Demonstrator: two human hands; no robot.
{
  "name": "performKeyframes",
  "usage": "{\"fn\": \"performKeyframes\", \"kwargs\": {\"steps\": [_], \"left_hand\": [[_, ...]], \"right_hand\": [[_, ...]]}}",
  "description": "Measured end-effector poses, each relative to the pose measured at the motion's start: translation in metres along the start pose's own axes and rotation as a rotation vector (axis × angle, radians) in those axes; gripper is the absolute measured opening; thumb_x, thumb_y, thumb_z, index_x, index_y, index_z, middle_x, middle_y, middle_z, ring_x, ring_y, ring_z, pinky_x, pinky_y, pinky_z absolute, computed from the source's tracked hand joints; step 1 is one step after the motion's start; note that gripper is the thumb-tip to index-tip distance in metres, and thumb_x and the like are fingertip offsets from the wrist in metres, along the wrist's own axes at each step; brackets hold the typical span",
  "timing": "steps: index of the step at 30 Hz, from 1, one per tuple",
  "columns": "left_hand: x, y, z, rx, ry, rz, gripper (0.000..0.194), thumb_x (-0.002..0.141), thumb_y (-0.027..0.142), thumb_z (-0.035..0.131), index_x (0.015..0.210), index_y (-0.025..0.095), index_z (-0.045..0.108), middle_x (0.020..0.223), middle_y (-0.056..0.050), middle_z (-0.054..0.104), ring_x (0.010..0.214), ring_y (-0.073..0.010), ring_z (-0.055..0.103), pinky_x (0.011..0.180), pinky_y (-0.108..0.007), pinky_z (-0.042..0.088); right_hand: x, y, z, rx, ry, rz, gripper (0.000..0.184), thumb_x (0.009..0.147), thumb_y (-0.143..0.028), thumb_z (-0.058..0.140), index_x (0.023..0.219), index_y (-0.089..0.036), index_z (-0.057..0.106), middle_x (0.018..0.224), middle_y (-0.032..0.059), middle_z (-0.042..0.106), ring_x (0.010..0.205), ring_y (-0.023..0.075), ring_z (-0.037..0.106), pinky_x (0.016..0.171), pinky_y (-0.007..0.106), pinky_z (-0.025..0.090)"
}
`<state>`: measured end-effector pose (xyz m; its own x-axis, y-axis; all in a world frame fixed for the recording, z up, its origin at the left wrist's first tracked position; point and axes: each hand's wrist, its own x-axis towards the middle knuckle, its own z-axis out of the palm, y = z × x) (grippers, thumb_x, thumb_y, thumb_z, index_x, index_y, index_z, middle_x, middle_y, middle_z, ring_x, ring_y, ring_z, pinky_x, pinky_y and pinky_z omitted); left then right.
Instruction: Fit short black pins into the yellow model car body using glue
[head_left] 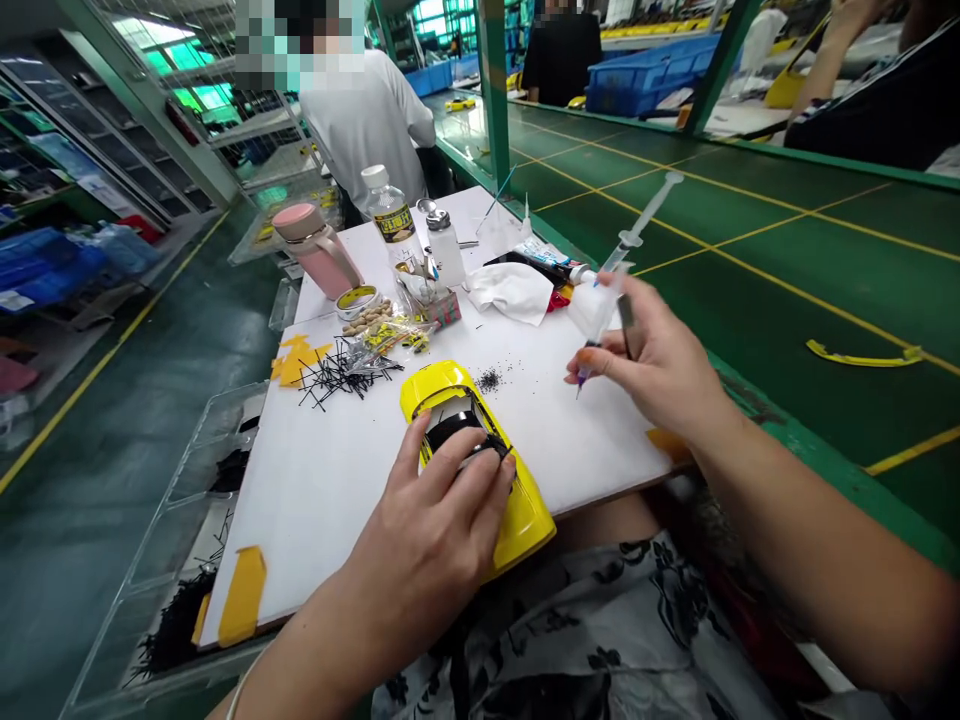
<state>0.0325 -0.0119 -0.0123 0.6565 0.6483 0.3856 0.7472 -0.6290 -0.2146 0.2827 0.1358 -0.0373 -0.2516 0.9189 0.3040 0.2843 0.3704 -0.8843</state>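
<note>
Left hand (450, 510) is gripping a yellow model-car body (529, 515), fingers half-spread. Right hand (645, 350) is pinching a syringe (598, 325), fingers nearly closed, tip down.

Pink flask (321, 262) near capped bottle (397, 222)

At the surface's (322, 500) near edge lies a car body (526, 500), beneath the left fingers (454, 455); grains (489, 380) lie just right of its far end. Thin sticks (341, 372) lie toward the left edge, a tape roll (358, 297) behind them, a flask (319, 250) farther back. Right of the flask stands a bottle (395, 222); a cloth (517, 290) lies toward the right edge, left of the syringe (600, 312).
</note>
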Motion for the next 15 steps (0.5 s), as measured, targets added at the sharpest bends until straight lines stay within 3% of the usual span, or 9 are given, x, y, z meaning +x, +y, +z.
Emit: {"fn": "performKeyframes", "kwargs": {"steps": [3, 7, 12, 15], "left_hand": [[-0.001, -0.003, -0.007, -0.03, 0.024, -0.032, 0.037, 0.096, 0.006, 0.057, 0.132, 0.008, 0.064, 0.118, -0.011, 0.072, 0.129, -0.0319, 0.055, 0.128, -0.063, 0.024], [-0.007, -0.011, -0.012, -0.032, -0.087, -0.137, 0.044, 0.094, 0.016, 0.066, 0.136, 0.009, 0.06, 0.124, -0.016, 0.068, 0.129, -0.0403, 0.055, 0.113, -0.073, 0.041], [-0.01, -0.014, -0.009, 0.044, -0.157, -0.142, 0.046, 0.092, 0.011, 0.061, 0.138, 0.008, 0.058, 0.126, -0.018, 0.066, 0.131, -0.0421, 0.054, 0.11, -0.074, 0.045], [-0.007, -0.014, -0.008, 0.064, -0.173, -0.127, 0.046, 0.093, 0.008, 0.056, 0.139, 0.007, 0.057, 0.127, -0.019, 0.065, 0.133, -0.0415, 0.052, 0.11, -0.073, 0.045]], "right_hand": [[-0.012, -0.008, 0.007, 0.087, -0.096, 0.015, 0.048, 0.095, -0.029, 0.063, 0.142, -0.023, 0.054, 0.091, 0.0023, 0.078, 0.088, 0.0239, 0.077, 0.071, 0.032, 0.056], [-0.023, -0.019, 0.012, 0.3, 0.09, 0.071, 0.019, 0.089, -0.021, 0.064, 0.108, -0.021, 0.067, 0.115, 0.0081, 0.074, 0.093, 0.0217, 0.075, 0.044, 0.022, 0.034], [-0.03, -0.035, 0.008, 0.651, 0.25, 0.15, 0.034, 0.076, -0.016, 0.068, 0.108, -0.027, 0.065, 0.088, 0.0031, 0.064, 0.068, 0.0159, 0.055, 0.039, 0.021, 0.018], [-0.033, -0.041, 0.004, 0.715, 0.223, 0.239, 0.022, 0.086, -0.046, 0.07, 0.094, -0.026, 0.066, 0.08, 0.0057, 0.052, 0.066, 0.0175, 0.046, 0.04, 0.023, 0.017]]}}
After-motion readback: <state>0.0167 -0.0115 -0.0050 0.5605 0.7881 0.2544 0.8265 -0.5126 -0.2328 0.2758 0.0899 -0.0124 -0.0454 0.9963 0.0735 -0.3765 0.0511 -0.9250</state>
